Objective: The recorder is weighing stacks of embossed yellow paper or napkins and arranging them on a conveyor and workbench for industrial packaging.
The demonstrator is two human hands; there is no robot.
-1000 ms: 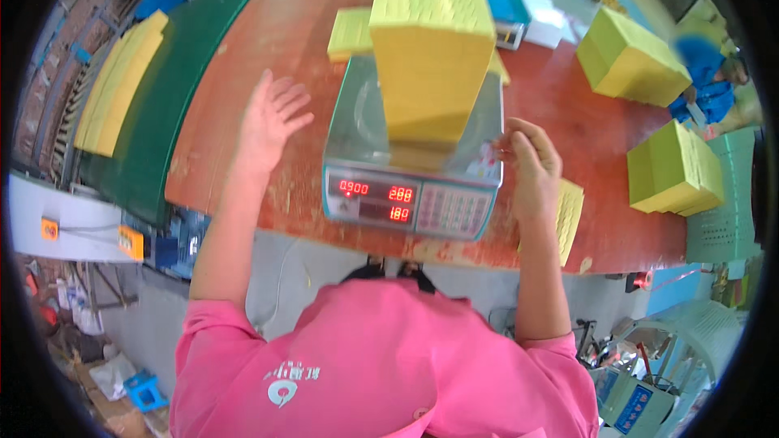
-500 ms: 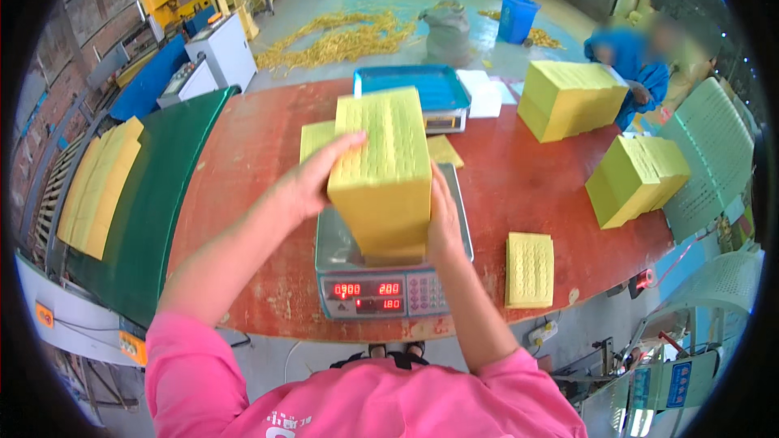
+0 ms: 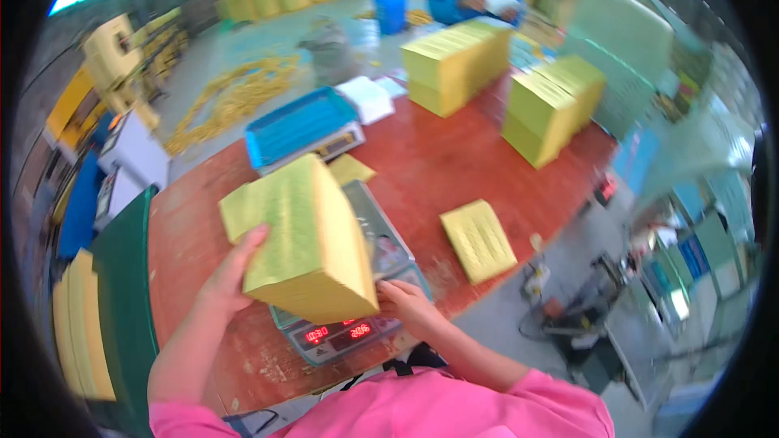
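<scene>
A thick stack of yellow perforated paper (image 3: 296, 231) is tilted over the electronic scale (image 3: 381, 231), hiding most of its pan and part of its red-lit display. My left hand (image 3: 235, 272) grips the stack's left side, thumb on the top face. At the lower right corner of the stack, my right hand (image 3: 403, 306) has its fingers curled in against the edge; the fingertips are partly hidden. Behind the held stack, more yellow paper (image 3: 237, 209) shows at the left. A thin bundle of yellow paper (image 3: 479, 241) lies on the red table to the right.
Beyond the scale stands another scale with a blue tray (image 3: 300, 126), beside white paper (image 3: 365, 100). Two large yellow stacks (image 3: 454, 65) (image 3: 552, 105) stand at the far right of the red table (image 3: 422, 162). A person in blue (image 3: 479, 0) holds something white behind them. A green-topped surface (image 3: 122, 276) adjoins at left.
The view has swung right and tilted. The stack has tipped over, and my right hand has shifted from its side to its lower corner. The scale's display reading has changed.
</scene>
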